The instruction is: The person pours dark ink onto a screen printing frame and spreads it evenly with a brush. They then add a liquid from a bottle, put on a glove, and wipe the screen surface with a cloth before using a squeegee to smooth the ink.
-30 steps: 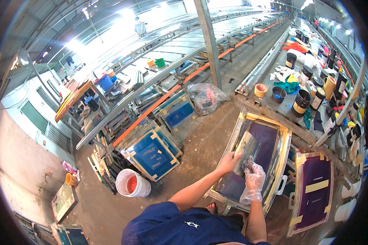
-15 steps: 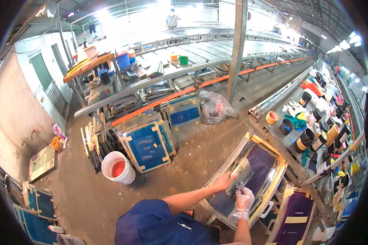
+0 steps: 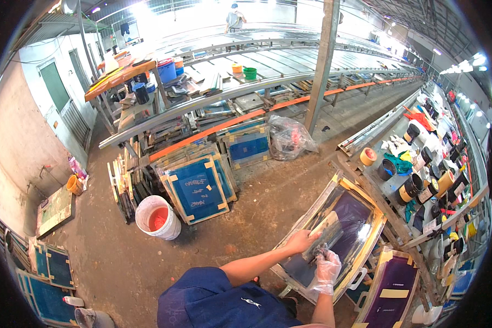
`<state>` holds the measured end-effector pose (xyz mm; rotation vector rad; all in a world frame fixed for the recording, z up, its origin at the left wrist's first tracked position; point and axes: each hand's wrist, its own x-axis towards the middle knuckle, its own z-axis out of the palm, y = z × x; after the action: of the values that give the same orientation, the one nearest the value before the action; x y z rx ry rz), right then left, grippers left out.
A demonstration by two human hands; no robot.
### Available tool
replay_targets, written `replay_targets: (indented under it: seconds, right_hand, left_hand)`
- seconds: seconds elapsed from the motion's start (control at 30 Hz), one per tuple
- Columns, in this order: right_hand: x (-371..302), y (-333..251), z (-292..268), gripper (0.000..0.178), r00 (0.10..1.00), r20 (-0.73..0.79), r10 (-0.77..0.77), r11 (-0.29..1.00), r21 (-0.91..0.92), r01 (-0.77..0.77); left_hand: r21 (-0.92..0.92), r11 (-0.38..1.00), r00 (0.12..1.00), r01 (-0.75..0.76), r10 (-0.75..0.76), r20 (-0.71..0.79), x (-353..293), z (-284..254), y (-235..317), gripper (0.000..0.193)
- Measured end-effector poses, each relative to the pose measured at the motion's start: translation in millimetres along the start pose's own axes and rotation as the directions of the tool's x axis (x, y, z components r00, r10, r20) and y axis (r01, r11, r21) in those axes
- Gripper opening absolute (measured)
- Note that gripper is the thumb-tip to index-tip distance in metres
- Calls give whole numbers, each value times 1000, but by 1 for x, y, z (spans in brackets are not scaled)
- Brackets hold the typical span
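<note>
My bare left hand (image 3: 300, 241) is closed on one end of a squeegee (image 3: 327, 225), a broad tool with a pale wooden upper edge and a grey, ink-smeared lower part. My right hand (image 3: 328, 269), in a clear plastic glove, is closed at the squeegee's lower edge. Its fingers pinch a dark, crumpled, ink-stained scrap (image 3: 323, 251), perhaps a rag. Both hands are above a printing screen (image 3: 378, 210) with a taped wooden frame and dark purple mesh, which lies tilted in front of me. The squeegee covers part of the mesh.
Beside it leans a second purple screen (image 3: 391, 279). A white bucket (image 3: 172, 228) with red liquid stands left, near stacked blue screens (image 3: 195, 191). Ink pots (image 3: 410, 188) crowd the right bench. A metal post (image 3: 318, 71) rises ahead; a person (image 3: 234, 19) stands far back.
The view has shifted slightly. My right hand and the dark scrap have moved a little along the squeegee's lower edge; my left hand keeps its hold.
</note>
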<state>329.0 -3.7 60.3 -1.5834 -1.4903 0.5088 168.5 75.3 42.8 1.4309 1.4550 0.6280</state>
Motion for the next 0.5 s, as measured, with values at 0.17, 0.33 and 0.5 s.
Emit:
replay_targets:
  seconds: [0.17,0.33,0.5]
  right_hand:
    - [1,8,3,18,997,-4,-73,997,-3,73]
    - [-1,8,6,17,999,4,-33,999,43,33]
    - [-1,2,4,17,997,21,-79,996,-35,80]
  left_hand:
    - [-28,1000,1000,-1,1,-12,-3,-5,6,68]
    - [5,999,999,-32,32,-36,4,1,-4,69]
    - [-4,996,993,-85,84,-88,2,3,-9,70]
